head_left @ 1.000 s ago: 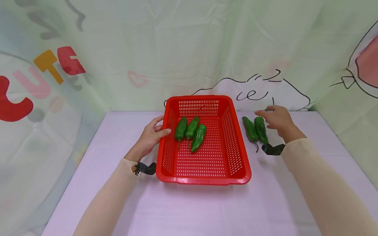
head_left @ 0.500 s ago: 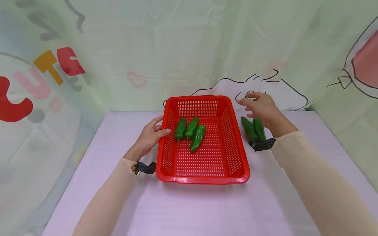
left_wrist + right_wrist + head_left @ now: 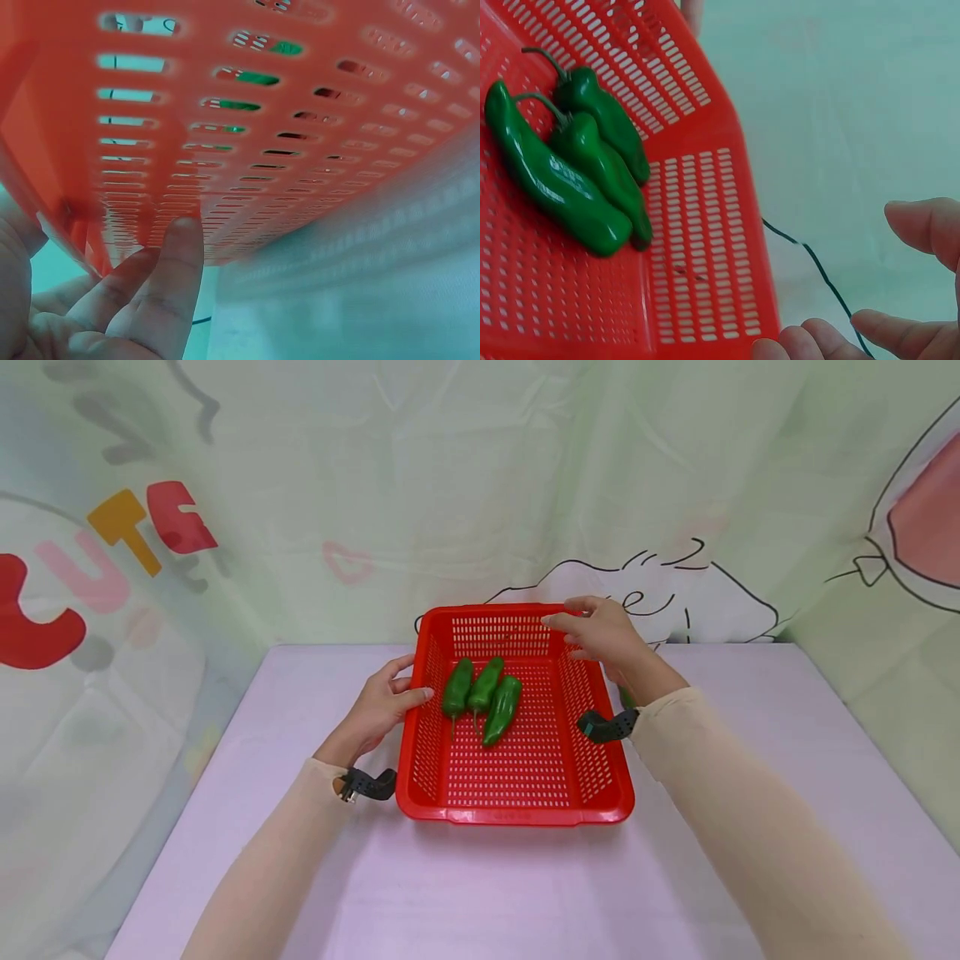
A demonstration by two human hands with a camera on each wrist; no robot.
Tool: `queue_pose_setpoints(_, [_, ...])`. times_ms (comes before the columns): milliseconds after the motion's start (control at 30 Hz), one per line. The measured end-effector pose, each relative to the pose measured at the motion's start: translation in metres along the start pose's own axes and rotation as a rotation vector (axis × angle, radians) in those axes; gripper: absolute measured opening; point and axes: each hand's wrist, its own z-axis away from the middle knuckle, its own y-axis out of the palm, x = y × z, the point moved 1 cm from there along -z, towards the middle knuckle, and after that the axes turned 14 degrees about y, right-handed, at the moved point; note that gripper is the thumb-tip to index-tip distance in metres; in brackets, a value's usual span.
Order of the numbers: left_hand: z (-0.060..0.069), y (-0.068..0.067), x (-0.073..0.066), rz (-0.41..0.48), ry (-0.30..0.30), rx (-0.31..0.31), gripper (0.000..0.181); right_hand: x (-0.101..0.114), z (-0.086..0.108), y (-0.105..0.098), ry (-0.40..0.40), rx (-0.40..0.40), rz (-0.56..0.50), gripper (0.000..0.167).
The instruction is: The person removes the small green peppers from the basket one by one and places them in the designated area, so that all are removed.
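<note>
A red plastic basket [image 3: 513, 817] with slotted walls stands in the middle of the table. Three green peppers [image 3: 502, 710] lie inside it, toward its left side. My left hand [image 3: 377, 708] holds the basket's left rim, thumb over the edge and fingers against the outer wall, as the left wrist view shows. Over the basket's far right corner is my right hand [image 3: 603, 631], thumb and fingers apart with nothing between them. Part of another green pepper [image 3: 627, 697] shows on the table right of the basket; my right hand and wrist hide the rest there.
A pale cloth covers the table [image 3: 495, 893]. Behind it hangs a light green printed curtain [image 3: 450, 485], close to the basket's far rim. Dark cameras are strapped to both wrists.
My right hand has moved left from above the two peppers on the table to the basket's far right corner, carrying nothing. The left hand and the basket stay in place.
</note>
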Motion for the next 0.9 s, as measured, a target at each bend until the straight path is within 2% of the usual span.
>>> queue_pose_setpoints(367, [-0.002,0.003,0.001,0.011,0.001,-0.001,0.07,-0.005,-0.013,0.029,0.021,0.053,0.004,0.071])
queue_pose_setpoints(567, [-0.002,0.003,0.003,0.016,0.002,-0.004,0.071,-0.012,-0.02,0.041,0.068,0.062,0.031,0.07])
queue_pose_setpoints(900, [-0.001,0.003,0.002,0.017,-0.008,-0.012,0.072,-0.02,-0.028,0.054,0.141,0.096,-0.001,0.072])
